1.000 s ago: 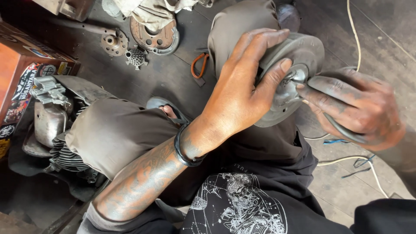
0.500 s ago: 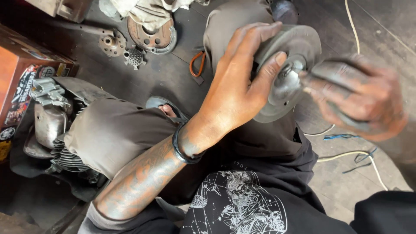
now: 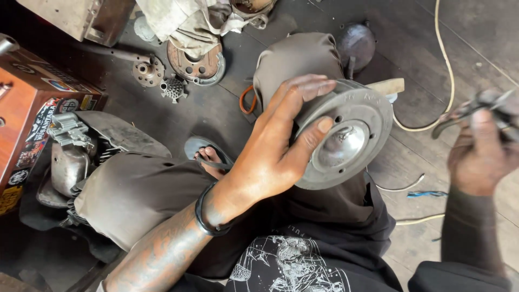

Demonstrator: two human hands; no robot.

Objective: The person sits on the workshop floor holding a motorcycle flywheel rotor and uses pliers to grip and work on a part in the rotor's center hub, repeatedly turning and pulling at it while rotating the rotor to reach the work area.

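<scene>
Far to the left of the grip, an orange box (image 3: 27, 108) was set at the frame's edge, with a finned engine part (image 3: 67, 157) lying just beside it on the dark floor (image 3: 216, 113), and small round metal parts (image 3: 173, 70) were scattered above these. The left hand (image 3: 270, 157) was wrapped around a round grey metal drum (image 3: 346, 143), grasped at its left rim: the fingers (image 3: 303, 89) were curled over the upper edge and the thumb was pressed on the flat face. The drum was held above the lap, against the right knee (image 3: 297, 59); its open, dished face was turned up toward the camera and slightly rightward, so its short axis was pointed that way. Well to the right of the grip, apart from the drum, the right hand (image 3: 481, 157) was clenched on a dark, blurred tool (image 3: 476, 108), its kind not to be made out. A pale cable (image 3: 443, 70) was trailed across the floor between them.
</scene>
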